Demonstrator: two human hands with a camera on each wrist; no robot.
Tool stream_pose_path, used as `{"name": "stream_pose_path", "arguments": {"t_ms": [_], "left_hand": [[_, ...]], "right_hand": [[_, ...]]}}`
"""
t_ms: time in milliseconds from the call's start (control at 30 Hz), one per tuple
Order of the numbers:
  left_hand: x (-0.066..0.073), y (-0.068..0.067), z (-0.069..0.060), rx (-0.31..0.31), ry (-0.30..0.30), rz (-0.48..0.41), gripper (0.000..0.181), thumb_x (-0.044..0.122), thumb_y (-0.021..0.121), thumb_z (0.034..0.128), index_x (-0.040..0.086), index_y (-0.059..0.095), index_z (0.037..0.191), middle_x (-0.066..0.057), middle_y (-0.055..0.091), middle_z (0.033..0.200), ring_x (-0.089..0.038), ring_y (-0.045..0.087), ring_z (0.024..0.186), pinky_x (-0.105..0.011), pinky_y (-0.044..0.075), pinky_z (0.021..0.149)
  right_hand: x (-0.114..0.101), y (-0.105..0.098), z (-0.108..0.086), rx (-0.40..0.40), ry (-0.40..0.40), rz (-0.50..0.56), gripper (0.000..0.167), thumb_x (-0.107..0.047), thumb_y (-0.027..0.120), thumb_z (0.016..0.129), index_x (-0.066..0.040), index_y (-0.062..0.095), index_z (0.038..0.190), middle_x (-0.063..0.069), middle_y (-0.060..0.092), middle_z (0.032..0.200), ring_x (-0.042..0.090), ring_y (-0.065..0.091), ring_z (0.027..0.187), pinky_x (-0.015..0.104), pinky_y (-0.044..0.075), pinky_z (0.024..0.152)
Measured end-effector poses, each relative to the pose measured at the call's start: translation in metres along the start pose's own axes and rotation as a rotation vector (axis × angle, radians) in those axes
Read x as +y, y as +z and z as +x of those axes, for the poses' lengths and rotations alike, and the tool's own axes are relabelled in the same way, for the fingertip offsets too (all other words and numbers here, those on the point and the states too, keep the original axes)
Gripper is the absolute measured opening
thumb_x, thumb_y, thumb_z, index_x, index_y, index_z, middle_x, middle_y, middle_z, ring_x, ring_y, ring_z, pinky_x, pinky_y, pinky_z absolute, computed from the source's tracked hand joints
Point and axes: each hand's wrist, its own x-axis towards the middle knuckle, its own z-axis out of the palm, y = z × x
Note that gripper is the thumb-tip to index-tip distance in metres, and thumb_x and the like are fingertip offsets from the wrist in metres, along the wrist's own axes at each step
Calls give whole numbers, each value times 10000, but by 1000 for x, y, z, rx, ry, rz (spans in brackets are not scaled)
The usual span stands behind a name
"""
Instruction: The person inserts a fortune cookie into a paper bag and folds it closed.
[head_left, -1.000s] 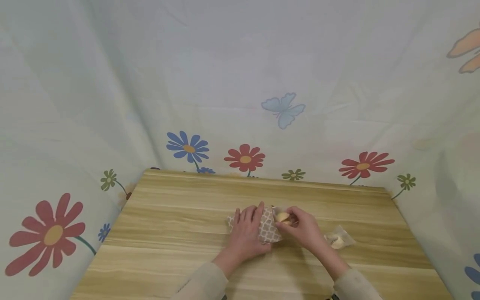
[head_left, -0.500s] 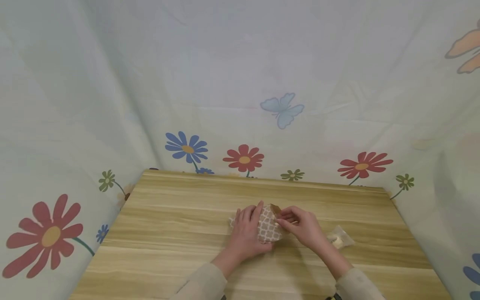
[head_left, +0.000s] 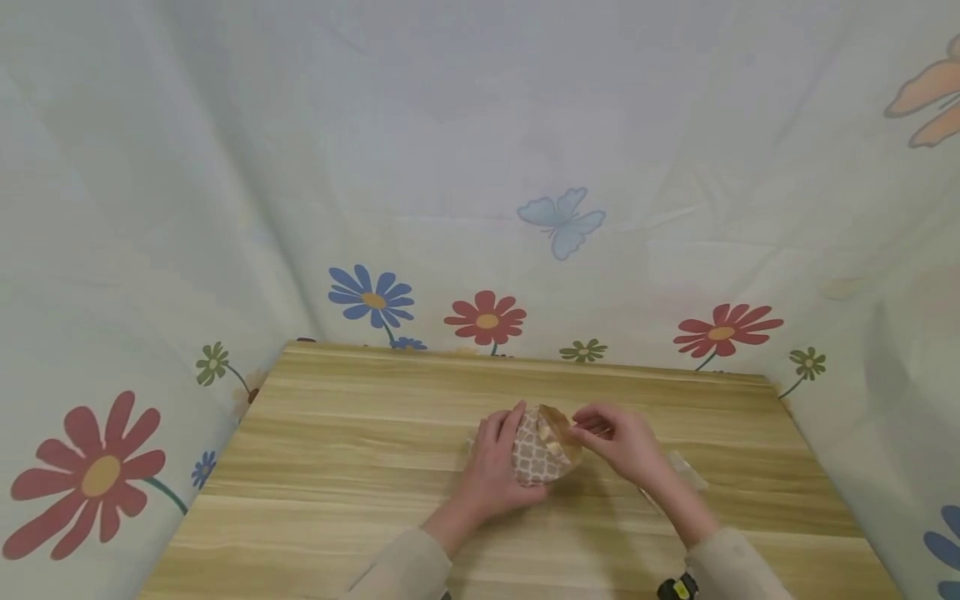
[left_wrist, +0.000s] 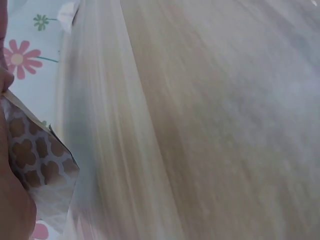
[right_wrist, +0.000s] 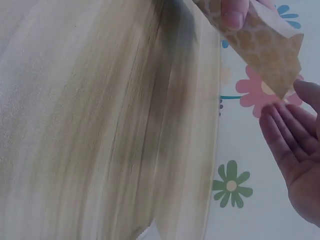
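A brown paper bag (head_left: 531,454) with a white lattice pattern lies on its side in the head view, its mouth spread toward the right. My left hand (head_left: 491,471) grips it around the body; in the right wrist view the left thumb (right_wrist: 233,14) presses on the paper bag (right_wrist: 265,55). Something pale yellow shows inside the mouth. Beside that mouth is my right hand (head_left: 626,442), holding nothing, its fingers loosely bent. The right wrist view has this right hand (right_wrist: 302,155) palm-up in the picture, fingertips close to the paper edge; whether they touch it is unclear.
A small clear packet (head_left: 688,472) lies on the wooden table (head_left: 360,417), partly hidden behind my right forearm. Cloth walls (head_left: 435,167) printed with flowers and butterflies rise along the table's back and sides. A dark band (head_left: 678,587) is at my right wrist.
The pale yellow piece, held by my right hand at first, is now inside the bag. My right hand has drawn back slightly to the right, and the bag's mouth stands wider.
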Motion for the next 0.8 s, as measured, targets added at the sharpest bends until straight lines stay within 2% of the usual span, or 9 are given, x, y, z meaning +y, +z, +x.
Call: {"name": "stream_pose_path", "arguments": {"t_ms": [167, 300, 533, 800], "left_hand": [[3, 1, 0, -10, -9, -29, 1319, 479, 963, 690, 247, 172, 1720, -107, 370, 1596, -238, 439, 1401, -478, 487, 1149], [4, 2, -1, -6, 4, -51, 1341, 510, 961, 686, 244, 153, 1724, -106, 359, 1610, -246, 457, 1404, -489, 480, 1152], [6, -1, -2, -10, 2, -111, 1333, 534, 948, 703, 261, 135, 1723, -102, 337, 1644, -261, 444, 1445, -507, 462, 1170], [5, -1, 0, -55, -15, -103, 1319, 478, 960, 704, 237, 159, 1724, -105, 368, 1619, -244, 483, 1387, -501, 490, 1141]], "right_hand": [[3, -1, 2, -89, -7, 40, 64, -173, 764, 1004, -111, 775, 1011, -39, 740, 870, 116, 678, 748, 271, 593, 660], [-3, -3, 3, -90, -6, 17, 57, -170, 751, 1015, -120, 772, 999, -57, 721, 840, 105, 663, 727, 270, 587, 642], [-18, -9, 8, -109, -51, -12, 52, -154, 745, 1016, -111, 775, 1011, -58, 720, 821, 112, 665, 704, 273, 569, 609], [-13, -8, 7, -127, -58, 5, 42, -128, 753, 1007, -102, 770, 979, -47, 726, 813, 115, 670, 691, 273, 574, 598]]}}
